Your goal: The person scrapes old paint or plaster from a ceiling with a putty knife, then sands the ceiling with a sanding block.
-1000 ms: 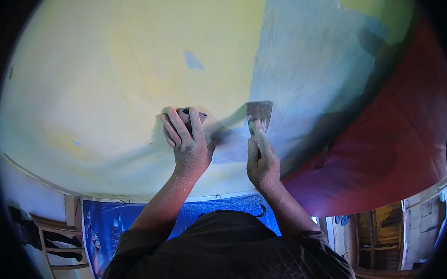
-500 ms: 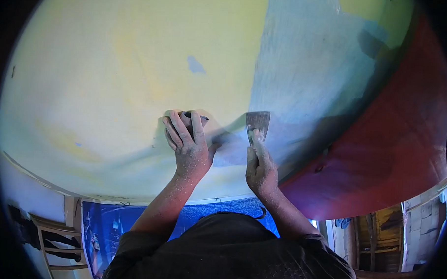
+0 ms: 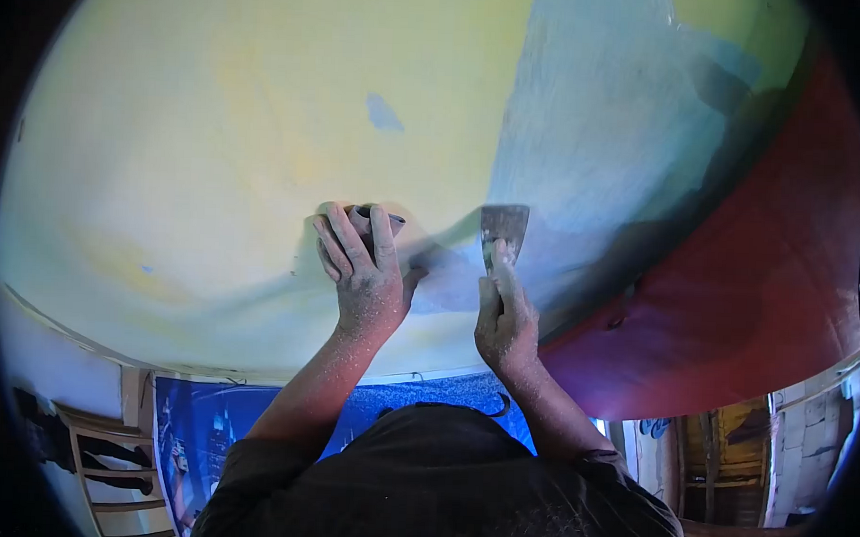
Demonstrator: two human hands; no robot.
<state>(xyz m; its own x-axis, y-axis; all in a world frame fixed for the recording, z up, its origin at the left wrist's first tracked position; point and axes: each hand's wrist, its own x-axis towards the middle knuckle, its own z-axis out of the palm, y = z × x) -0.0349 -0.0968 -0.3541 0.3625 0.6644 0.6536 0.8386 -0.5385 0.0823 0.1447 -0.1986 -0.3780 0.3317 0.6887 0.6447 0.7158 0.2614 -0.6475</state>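
Observation:
My left hand (image 3: 365,278) lies against a pale yellow painted surface (image 3: 225,167), back of the hand toward me. Its fingers clasp a dark, curled sheet that looks like sandpaper (image 3: 390,222), whose rolled edge shows between them. To the right, my right hand (image 3: 507,319) grips a putty knife (image 3: 505,224) with its blade pointing up and a finger laid along it. The blade overlaps the left part of a blue-grey patch (image 3: 596,123) on the surface. White dust speckles both hands and forearms.
A dark red painted section (image 3: 733,279) curves along the right side. Below the surface hangs a blue printed sheet (image 3: 216,422). A wooden rack (image 3: 111,456) stands at lower left, and a wooden-framed opening (image 3: 726,459) shows at lower right. A small grey patch (image 3: 384,113) marks the yellow area.
The whole view has shifted slightly, and the surface and both hands appear a little higher in it. Both hands keep their holds, with little movement across the surface.

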